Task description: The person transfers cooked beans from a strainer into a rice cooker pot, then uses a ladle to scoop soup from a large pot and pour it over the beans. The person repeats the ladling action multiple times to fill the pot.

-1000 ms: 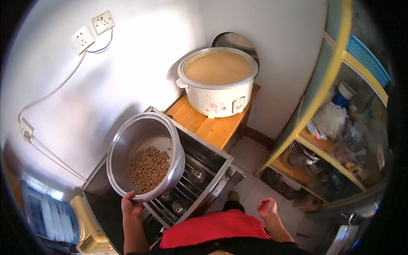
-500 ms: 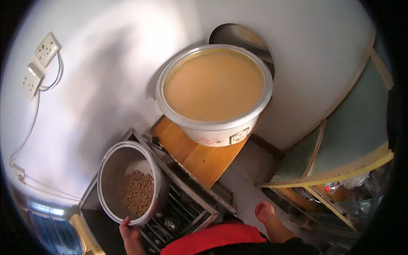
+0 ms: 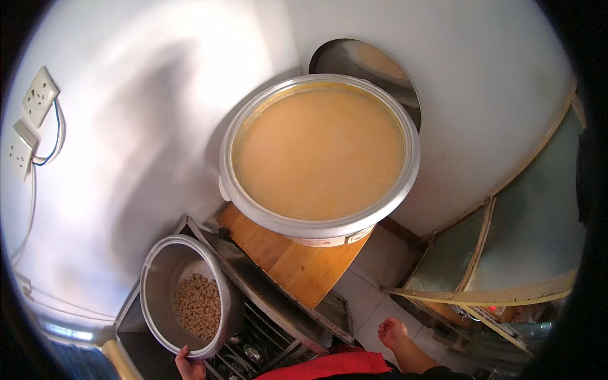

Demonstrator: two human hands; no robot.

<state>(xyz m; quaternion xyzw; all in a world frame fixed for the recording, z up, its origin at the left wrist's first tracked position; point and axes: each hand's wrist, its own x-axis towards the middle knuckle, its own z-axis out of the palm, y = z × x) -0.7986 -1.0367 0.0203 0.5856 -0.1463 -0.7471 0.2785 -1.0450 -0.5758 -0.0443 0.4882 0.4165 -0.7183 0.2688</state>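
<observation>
My left hand (image 3: 190,365) grips the lower rim of a deep metal pot (image 3: 150,297), with the fingers over its edge. The pot is tilted on the stove, its mouth facing up toward me. Brown, chunky pieces (image 3: 197,306) lie heaped in its bottom. My right hand (image 3: 392,332) hangs free above the floor at the lower right, palm partly up and fingers loosely bent, with nothing visible in it. Farther ahead, a large wide-rimmed pot (image 3: 405,209) is nearly full of a smooth orange-yellow liquid (image 3: 320,155).
The large pot stands on a wooden board (image 3: 304,278) beside the black stove (image 3: 253,329). A round metal lid (image 3: 364,57) leans on the wall behind it. Wall sockets (image 3: 40,96) with cables are at left. A glass-panelled cabinet (image 3: 519,228) stands at right.
The view has shifted, so the large pot looks bigger and the pots sit lower in the picture. My left hand keeps hold of the metal pot's rim; my right hand remains free.
</observation>
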